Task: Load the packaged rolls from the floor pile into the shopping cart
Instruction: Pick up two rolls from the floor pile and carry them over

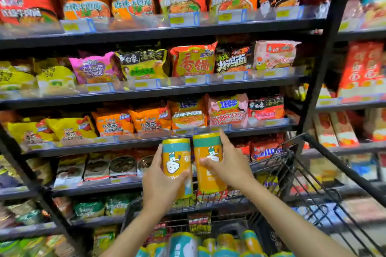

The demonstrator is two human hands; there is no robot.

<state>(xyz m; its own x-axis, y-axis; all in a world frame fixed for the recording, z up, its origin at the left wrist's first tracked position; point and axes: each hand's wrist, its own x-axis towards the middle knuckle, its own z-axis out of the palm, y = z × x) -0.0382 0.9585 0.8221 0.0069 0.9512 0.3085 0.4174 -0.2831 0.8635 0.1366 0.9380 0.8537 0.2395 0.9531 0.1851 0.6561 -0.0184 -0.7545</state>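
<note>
I hold two packaged rolls upright, side by side, above the black wire shopping cart (pixel 296 171). Each is an orange cylinder with a teal band and a white cartoon figure. My left hand (pixel 160 183) grips the left roll (pixel 176 165) from below and the side. My right hand (pixel 229 165) wraps around the right roll (pixel 207 160), thumb across its front. Several more of the same rolls (pixel 211 244) lie in the cart basket at the bottom of the view. The floor pile is out of sight.
Black shelves (pixel 158 94) packed with instant noodle bags fill the view ahead and to the left. A second shelf unit (pixel 359 106) stands at the right behind the cart. The cart's rim (pixel 344 165) runs diagonally at the lower right.
</note>
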